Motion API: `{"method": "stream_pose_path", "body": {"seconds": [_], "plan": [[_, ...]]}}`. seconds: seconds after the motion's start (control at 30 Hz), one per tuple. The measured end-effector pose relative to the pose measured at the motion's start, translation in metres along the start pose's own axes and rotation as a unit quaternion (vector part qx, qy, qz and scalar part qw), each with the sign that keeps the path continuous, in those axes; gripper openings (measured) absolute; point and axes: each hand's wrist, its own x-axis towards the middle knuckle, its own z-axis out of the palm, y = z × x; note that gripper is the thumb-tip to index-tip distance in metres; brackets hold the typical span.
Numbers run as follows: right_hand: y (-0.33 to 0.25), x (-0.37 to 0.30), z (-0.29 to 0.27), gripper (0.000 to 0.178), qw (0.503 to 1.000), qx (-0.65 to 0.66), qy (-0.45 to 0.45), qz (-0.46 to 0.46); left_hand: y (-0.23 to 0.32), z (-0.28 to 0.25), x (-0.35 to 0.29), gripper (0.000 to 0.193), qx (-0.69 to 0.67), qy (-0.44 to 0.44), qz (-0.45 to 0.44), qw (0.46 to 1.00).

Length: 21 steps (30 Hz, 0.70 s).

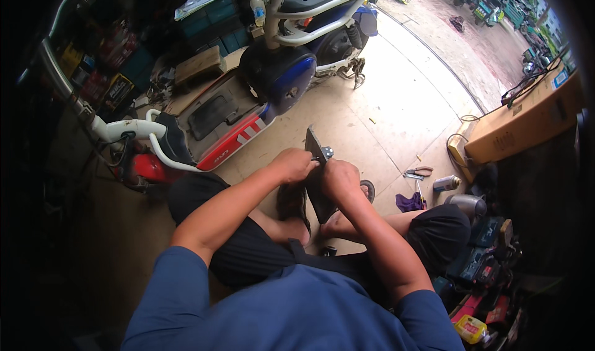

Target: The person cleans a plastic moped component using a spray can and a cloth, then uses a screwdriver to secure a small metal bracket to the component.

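Flat dark rectangular panel (pixel 320 197): roughly upright between the feet (pixel 300 231).
Left hand (pixel 294 166): fingers curled at panel's left face; grasp hidden, cannot tell.
Right hand (pixel 341 179): fingers curled at right side; likewise.

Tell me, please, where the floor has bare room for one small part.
The tiled floor has a bare patch between the dark flat panel and the pliers, and another between the scooter's footboard and the left hand. It is crowded by the right knee, with the aerosol can and purple cloth, then teal cases.
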Motion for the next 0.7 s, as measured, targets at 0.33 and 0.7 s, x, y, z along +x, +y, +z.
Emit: {"method": "stream_pose_path", "body": {"seconds": [0.33,0.7], "plan": [[-0.007,-0.003,0.0,0.015,1.0,-0.019,0.005,-0.023,-0.015,-0.006,-0.002,0.042,-0.212,-0.081,-0.059,0.972],[-0.005,-0.002,-0.004,0.017,1.0,-0.004,-0.005,0.0,0.004,-0.001,-0.007,0.05,-0.237,-0.03,-0.122,0.963]]}}
